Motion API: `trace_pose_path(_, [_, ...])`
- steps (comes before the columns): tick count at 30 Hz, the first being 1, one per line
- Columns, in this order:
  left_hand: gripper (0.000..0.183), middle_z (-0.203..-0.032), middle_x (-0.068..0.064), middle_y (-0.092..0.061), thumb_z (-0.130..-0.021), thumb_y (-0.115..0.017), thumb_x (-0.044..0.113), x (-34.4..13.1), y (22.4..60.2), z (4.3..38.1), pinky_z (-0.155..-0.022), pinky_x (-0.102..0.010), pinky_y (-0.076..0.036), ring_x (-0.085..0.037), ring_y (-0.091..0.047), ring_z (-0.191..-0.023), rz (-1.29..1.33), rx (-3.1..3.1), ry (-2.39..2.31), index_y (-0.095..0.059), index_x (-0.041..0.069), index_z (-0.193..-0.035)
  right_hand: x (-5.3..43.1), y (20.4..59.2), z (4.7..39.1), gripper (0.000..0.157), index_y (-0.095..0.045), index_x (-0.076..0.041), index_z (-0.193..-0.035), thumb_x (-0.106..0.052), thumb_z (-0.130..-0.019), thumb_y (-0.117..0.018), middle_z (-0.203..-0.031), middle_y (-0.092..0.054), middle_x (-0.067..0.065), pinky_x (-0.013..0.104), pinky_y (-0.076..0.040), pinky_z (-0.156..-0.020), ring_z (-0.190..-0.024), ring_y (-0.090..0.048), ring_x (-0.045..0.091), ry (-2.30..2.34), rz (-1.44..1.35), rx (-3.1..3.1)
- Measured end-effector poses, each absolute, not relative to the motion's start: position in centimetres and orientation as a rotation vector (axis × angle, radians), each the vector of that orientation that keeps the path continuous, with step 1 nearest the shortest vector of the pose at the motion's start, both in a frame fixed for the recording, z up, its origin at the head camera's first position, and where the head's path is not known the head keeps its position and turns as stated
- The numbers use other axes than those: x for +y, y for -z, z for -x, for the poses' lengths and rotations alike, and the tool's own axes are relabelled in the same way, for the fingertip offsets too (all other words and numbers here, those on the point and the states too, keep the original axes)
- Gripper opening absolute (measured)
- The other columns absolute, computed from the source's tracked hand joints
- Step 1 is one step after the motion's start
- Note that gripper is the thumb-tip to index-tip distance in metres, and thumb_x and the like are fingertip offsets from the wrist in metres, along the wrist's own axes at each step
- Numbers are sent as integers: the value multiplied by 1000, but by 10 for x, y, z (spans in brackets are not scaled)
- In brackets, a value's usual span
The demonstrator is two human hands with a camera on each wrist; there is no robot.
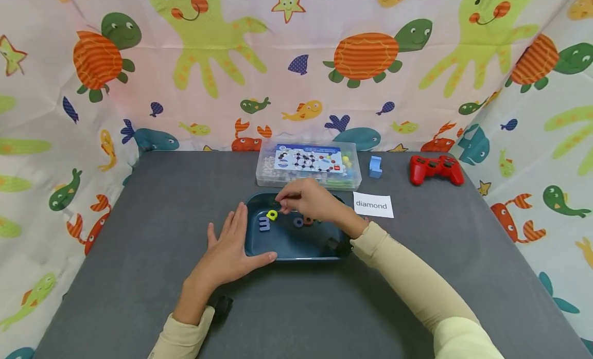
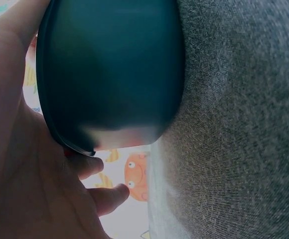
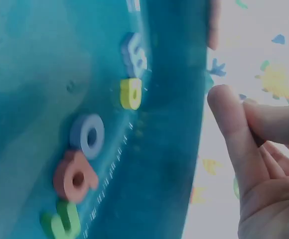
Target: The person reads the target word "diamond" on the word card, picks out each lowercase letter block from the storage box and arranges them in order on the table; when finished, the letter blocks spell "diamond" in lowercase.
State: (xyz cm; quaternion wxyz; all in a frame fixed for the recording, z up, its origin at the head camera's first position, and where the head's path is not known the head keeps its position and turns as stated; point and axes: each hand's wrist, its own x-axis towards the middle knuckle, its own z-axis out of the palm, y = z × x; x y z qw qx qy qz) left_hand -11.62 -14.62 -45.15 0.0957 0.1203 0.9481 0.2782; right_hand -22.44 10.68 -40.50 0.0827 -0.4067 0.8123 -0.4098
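While the right grip (image 1: pixel 307 198) hovers, the yellow letter (image 1: pixel 272 218) lies below-left of it.

- Table (image 1: pixel 306 307), grey top.
- Tray (image 1: pixel 287 248), dark blue, rounded corners.
- Box (image 1: pixel 308 162), clear plastic, labelled, behind the tray.
- Block (image 1: pixel 375 167), small, light blue, beside the box.
- Controller (image 1: pixel 436 168), red, far right.
- Card (image 1: pixel 373 205), white, printed "diamond".

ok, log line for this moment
left hand: on rim of tray | right hand: over tray, fingers curled, nothing visibly held | tray: m, blue o, yellow letter, orange letter, green letter | card: diamond
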Motion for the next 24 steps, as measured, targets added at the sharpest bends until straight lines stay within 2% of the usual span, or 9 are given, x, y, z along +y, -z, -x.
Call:
trace_pose_path(4, [135,-179,-14,3,-86,-72,78,-145,452,117,-116,-77,14,-43,-3,-163,-347,2816,-809,2,4,-171,131,397,221,17,-79,3,-117,0,-103,-69,-98,-78,10,42,-64,-78,-81,-77,17,1418,1063,2461])
trace_pose_path(8, [137,-179,-14,3,-84,-69,83,-145,452,117,-116,-77,14,-43,-2,-163,-349,2815,-800,2,4,-171,163,395,216,20,-78,3,-121,-3,-103,-72,-104,-75,10,32,-63,-81,-87,-78,21,1537,903,2587])
trace_pose_path(12, [136,-179,-14,4,-85,-70,81,-145,452,116,-116,-77,15,-44,-2,-163,-346,2810,-810,3,4,-171,200,397,212,28,-75,2,-129,-8,-103,-74,-120,-71,16,24,-59,-87,-102,-75,26,1566,728,2698])
trace_pose_path(15, [135,-179,-15,4,-86,-71,78,-144,451,117,-115,-78,15,-44,-2,-163,-344,2802,-813,3,4,-171,227,402,207,34,-69,4,-138,-8,-106,-70,-130,-67,19,20,-56,-91,-113,-73,30,1563,621,2689])
trace_pose_path(19, [136,-179,-14,4,-86,-71,79,-144,450,116,-116,-77,15,-44,-2,-163,-338,2794,-803,3,4,-171,257,412,199,39,-63,5,-145,-6,-108,-65,-131,-63,20,18,-54,-94,-123,-70,35,1582,508,2622])
trace_pose_path(24, [135,-179,-15,4,-86,-72,78,-143,450,116,-116,-77,15,-45,-2,-162,-332,2792,-796,3,5,-171,285,428,189,35,-64,7,-139,0,-105,-67,-132,-59,24,17,-54,-91,-123,-69,41,1559,397,2631])
